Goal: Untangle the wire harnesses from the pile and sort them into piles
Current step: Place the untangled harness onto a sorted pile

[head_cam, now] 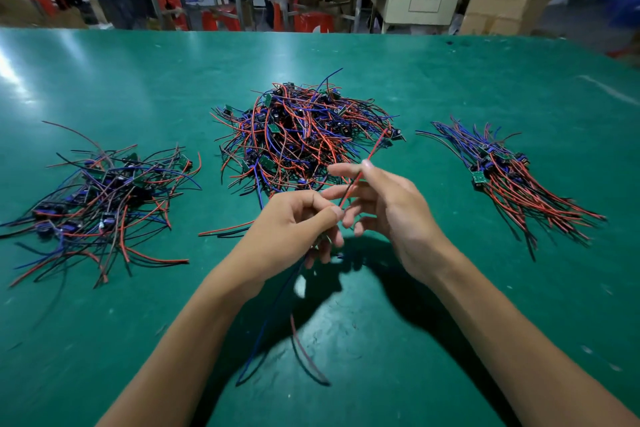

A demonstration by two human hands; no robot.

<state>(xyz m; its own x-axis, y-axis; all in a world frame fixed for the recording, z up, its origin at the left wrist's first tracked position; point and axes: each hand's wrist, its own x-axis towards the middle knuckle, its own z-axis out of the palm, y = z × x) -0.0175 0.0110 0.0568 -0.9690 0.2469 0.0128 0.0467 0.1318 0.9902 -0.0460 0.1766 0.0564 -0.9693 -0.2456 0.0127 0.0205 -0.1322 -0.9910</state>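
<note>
Table (104,80): a green work surface is carrying three heaps of wire harnesses, set well apart from one another.
Central pile (304,135): the biggest heap is lying tangled, with red, blue and black leads crossing every way and small boards showing among them.
Left pile (104,191): a looser spread is lying here, its wires pointing in many directions.
Right pile (509,177): I am seeing a tidier bundle, with leads running mostly one way and boards gathered at the far end.
Left hand (294,218): its fingers are curling round a few leads, and the loose ends (270,315) are hanging down toward me, above the table.
Right hand (391,201): thumb and forefinger are pinching a red wire (375,149), with the other fingers spread.
Red wire: it is running taut from the pinch up to a small board at the central pile's near right edge.
Step in hand: I am judging that one harness is being drawn clear of the tangle.
Next move: it is calling for a gentle pull along the wire until that board comes free (a snag looks likely there), then laying it on a side pile; which one, I cannot tell.
</note>
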